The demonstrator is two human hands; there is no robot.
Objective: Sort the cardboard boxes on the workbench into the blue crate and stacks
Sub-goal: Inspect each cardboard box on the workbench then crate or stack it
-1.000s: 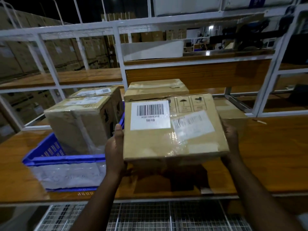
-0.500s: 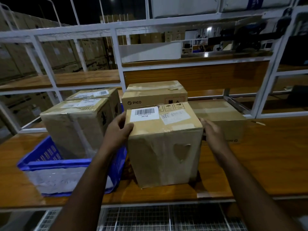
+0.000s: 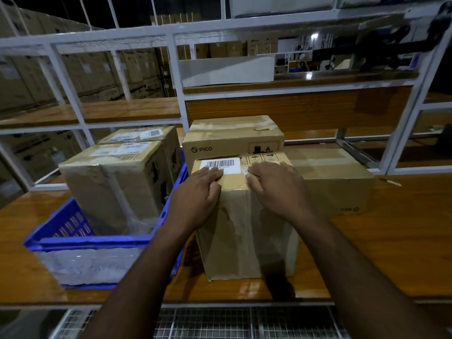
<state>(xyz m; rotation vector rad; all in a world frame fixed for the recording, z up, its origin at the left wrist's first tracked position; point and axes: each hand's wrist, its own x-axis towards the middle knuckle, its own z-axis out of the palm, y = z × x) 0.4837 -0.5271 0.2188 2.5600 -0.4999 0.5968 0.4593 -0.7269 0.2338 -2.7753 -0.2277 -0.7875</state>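
Two bare hands lie on the top front edge of a tall cardboard box (image 3: 247, 231) that stands upright on the wooden workbench (image 3: 381, 255), close to its near edge; under that edge a strip of wire mesh (image 3: 210, 324) shows. The left hand (image 3: 195, 199) rests with its fingers bent over the edge onto the top, fingertips on a white barcode label (image 3: 220, 165), and the right hand (image 3: 276, 189) lies the same way just beside it, fingers curled over the top edge; neither wraps round the box. Printed handling symbols sit beside the label, but the digits under the bars are too small to read. Touching the box on its left is the blue crate (image 3: 80, 243), its front covered by pale film, holding a taped carton (image 3: 110, 187) with a white label on top and a second labelled carton (image 3: 146, 135) behind it. On the right, just beside the held box, lies a low flat box (image 3: 342, 182) with a small dark logo near its lower right corner. Directly behind stands a box printed PICO (image 3: 232, 140), with hazard pictograms on its front and tape across its lid. Beyond runs a white metal rack (image 3: 178, 77) with wooden shelves, and further off, in dim light, what look like stacked cartons and a lit room.
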